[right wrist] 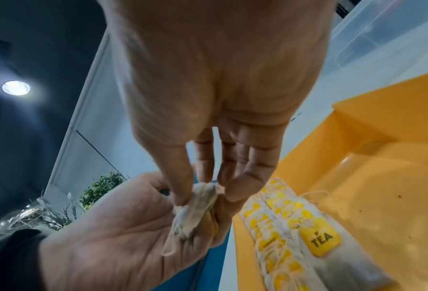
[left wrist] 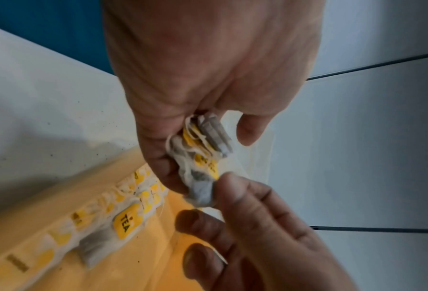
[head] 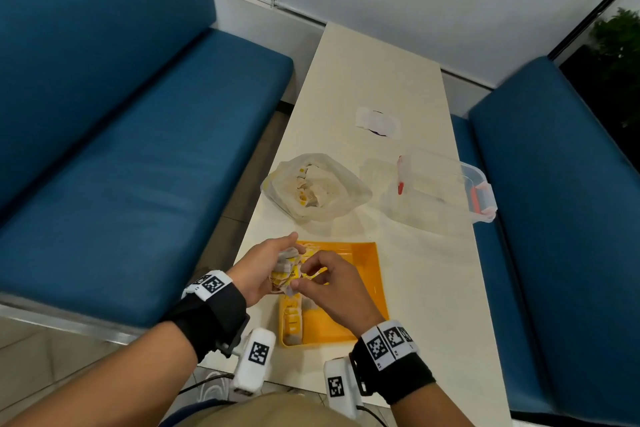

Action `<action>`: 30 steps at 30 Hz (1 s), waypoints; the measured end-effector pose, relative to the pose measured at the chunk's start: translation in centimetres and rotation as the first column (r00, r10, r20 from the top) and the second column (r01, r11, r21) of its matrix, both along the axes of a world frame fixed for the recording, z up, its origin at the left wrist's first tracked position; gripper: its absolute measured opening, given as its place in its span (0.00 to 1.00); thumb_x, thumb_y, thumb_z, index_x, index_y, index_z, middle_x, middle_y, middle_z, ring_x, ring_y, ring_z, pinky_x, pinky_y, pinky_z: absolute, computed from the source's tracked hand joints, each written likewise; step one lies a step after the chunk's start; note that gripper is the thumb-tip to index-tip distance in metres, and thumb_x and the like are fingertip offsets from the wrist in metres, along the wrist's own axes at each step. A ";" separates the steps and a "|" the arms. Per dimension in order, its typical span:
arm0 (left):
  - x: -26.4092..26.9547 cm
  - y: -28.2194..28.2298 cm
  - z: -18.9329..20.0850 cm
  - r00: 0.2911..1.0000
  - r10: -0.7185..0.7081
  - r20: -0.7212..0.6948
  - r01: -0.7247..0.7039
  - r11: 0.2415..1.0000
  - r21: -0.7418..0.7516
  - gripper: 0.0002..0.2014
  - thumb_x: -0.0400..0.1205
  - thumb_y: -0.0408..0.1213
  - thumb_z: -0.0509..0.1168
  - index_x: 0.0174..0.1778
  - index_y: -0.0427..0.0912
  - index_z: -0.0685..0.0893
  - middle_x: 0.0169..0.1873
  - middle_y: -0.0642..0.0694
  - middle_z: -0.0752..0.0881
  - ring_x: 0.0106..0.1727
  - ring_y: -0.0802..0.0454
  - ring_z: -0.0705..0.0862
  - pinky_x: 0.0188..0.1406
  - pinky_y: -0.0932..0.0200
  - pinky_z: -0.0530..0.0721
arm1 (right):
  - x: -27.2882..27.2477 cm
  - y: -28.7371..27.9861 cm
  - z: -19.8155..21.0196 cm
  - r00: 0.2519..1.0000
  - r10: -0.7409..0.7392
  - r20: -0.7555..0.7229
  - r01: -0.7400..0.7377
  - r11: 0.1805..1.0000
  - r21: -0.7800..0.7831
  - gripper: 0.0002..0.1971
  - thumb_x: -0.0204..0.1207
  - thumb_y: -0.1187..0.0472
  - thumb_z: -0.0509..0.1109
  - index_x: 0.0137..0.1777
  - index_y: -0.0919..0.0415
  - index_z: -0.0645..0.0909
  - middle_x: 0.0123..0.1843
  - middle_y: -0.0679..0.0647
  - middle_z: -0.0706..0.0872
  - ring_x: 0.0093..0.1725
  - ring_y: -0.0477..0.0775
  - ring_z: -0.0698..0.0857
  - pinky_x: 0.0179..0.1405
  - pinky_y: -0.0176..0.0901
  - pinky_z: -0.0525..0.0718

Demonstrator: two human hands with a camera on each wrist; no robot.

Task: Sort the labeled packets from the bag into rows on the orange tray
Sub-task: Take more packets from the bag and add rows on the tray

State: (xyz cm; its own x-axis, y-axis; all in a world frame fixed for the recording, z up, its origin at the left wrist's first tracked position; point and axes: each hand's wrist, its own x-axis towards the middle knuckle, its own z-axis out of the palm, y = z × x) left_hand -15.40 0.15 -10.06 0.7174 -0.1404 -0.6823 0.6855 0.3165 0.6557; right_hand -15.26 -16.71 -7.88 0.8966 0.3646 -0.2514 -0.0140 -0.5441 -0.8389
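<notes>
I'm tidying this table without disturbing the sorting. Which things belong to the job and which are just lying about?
Part of the job:
- orange tray with a row of tea packets
- plastic bag
- bunch of packets in the left hand; right hand pinches one

Lying about:
- clear lidded box
- white wrapper

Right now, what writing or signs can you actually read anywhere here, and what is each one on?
"TEA": yellow tag of a tea bag lying in the orange tray; the small mark above the word is too blurred to read.
Tags in the bundle held by the left hand: blurred, unreadable.
Wristband squares: black-and-white coded patterns; the tiny characters beside them are too small to read.
</notes>
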 end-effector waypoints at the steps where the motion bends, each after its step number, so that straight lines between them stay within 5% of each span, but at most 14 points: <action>1: -0.1 -0.1 0.0 1.000 0.020 0.015 -0.020 1.000 -0.002 0.18 0.86 0.52 0.65 0.60 0.40 0.88 0.49 0.38 0.88 0.42 0.45 0.88 0.42 0.50 0.87 | 0.0 0.0 -0.2 0.999 -0.016 -0.036 0.016 1.000 -0.006 0.11 0.68 0.55 0.82 0.42 0.46 0.82 0.47 0.47 0.86 0.40 0.51 0.87 0.39 0.48 0.89; 5: -0.1 -0.2 0.0 0.994 0.060 0.091 -0.061 0.998 0.010 0.13 0.84 0.36 0.70 0.64 0.39 0.87 0.53 0.36 0.89 0.49 0.42 0.88 0.49 0.47 0.86 | 0.1 -0.2 -0.5 0.987 -0.089 -0.133 0.097 0.994 0.053 0.13 0.67 0.67 0.81 0.43 0.55 0.80 0.46 0.53 0.86 0.36 0.54 0.85 0.28 0.41 0.85; 9: -0.1 0.1 -0.2 0.991 0.080 0.107 -0.082 0.996 0.016 0.14 0.82 0.33 0.73 0.64 0.43 0.86 0.52 0.38 0.91 0.49 0.44 0.89 0.49 0.48 0.85 | 0.3 -0.6 -0.4 0.978 -0.115 -0.175 0.130 0.988 0.079 0.10 0.71 0.74 0.75 0.46 0.61 0.80 0.42 0.58 0.83 0.33 0.54 0.86 0.32 0.49 0.88; 12: -0.2 0.0 -0.3 0.990 0.071 0.120 -0.076 0.997 0.030 0.13 0.82 0.30 0.72 0.63 0.44 0.87 0.55 0.35 0.90 0.50 0.42 0.89 0.51 0.46 0.85 | 0.2 -0.7 -0.1 0.966 -0.129 -0.225 0.159 0.980 0.120 0.08 0.74 0.71 0.74 0.51 0.64 0.80 0.44 0.56 0.83 0.33 0.52 0.87 0.31 0.45 0.85; 16: -0.2 -0.4 0.0 0.991 0.076 0.107 -0.078 0.997 0.017 0.12 0.85 0.31 0.67 0.63 0.42 0.87 0.52 0.36 0.91 0.47 0.43 0.89 0.45 0.48 0.88 | 0.4 -0.3 -0.3 0.976 -0.155 -0.153 0.169 0.982 0.083 0.10 0.73 0.62 0.79 0.51 0.56 0.82 0.44 0.52 0.85 0.38 0.52 0.88 0.28 0.39 0.82; 22: -0.2 -0.9 -0.3 0.988 0.133 0.074 -0.131 0.991 -0.035 0.13 0.87 0.36 0.64 0.66 0.38 0.86 0.59 0.34 0.89 0.46 0.44 0.89 0.44 0.49 0.88 | 0.6 0.3 -0.9 0.986 -0.159 -0.046 0.158 0.987 -0.022 0.13 0.69 0.61 0.82 0.50 0.52 0.83 0.42 0.48 0.85 0.41 0.44 0.84 0.45 0.42 0.85; 30: -0.4 -1.1 -0.8 0.985 0.167 0.042 -0.164 0.985 -0.050 0.14 0.87 0.37 0.61 0.64 0.40 0.87 0.55 0.34 0.91 0.47 0.42 0.89 0.46 0.48 0.89 | 1.0 0.7 -0.2 0.979 -0.182 -0.093 0.182 0.983 -0.005 0.07 0.73 0.69 0.77 0.42 0.59 0.83 0.36 0.47 0.84 0.34 0.38 0.82 0.32 0.26 0.78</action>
State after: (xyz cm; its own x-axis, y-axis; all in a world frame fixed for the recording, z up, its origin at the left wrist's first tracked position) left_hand -15.80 -1.00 -10.87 0.7635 -0.0476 -0.6440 0.5909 0.4537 0.6670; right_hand -14.24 -15.99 -8.10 0.9210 0.1985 -0.3353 -0.1899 -0.5227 -0.8311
